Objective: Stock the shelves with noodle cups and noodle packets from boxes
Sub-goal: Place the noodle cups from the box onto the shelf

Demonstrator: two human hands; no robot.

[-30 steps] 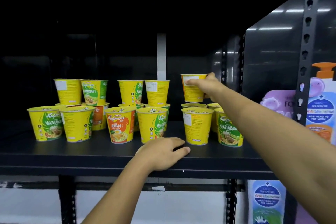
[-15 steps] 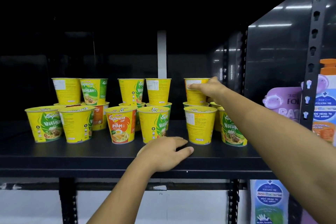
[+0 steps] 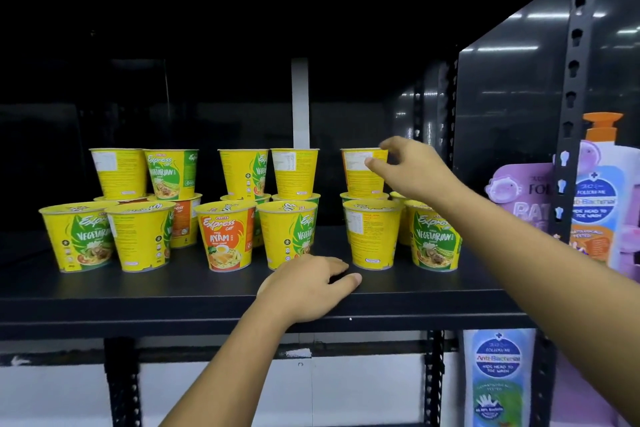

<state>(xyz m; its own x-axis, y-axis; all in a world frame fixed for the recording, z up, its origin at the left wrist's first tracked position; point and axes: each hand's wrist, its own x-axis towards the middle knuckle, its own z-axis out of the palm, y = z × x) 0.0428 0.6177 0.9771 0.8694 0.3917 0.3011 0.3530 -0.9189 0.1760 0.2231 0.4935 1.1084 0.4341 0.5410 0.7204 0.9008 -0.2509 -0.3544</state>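
Note:
Several yellow noodle cups stand on the black shelf [image 3: 104,298], some stacked two high. At the right, one yellow noodle cup [image 3: 360,177] sits upright on top of a lower cup [image 3: 363,197]. My right hand [image 3: 412,168] reaches in from the right; its thumb and forefinger pinch that top cup at its upper right rim. My left hand [image 3: 308,288] rests palm down on the shelf's front part, just in front of a Vegetarian cup [image 3: 289,232], holding nothing. An orange Ayam cup [image 3: 225,236] stands in the front row.
A black perforated upright [image 3: 575,87] and a glossy side panel [image 3: 512,97] close the shelf on the right. Beyond them stand pump bottles of kids' wash [image 3: 602,191]; another bottle [image 3: 498,378] is on the level below. The shelf's far left [image 3: 20,253] holds no cups.
My right hand has set the top cup down onto the right-hand stack and slid back toward the cup's right rim. The left hand has stayed on the shelf.

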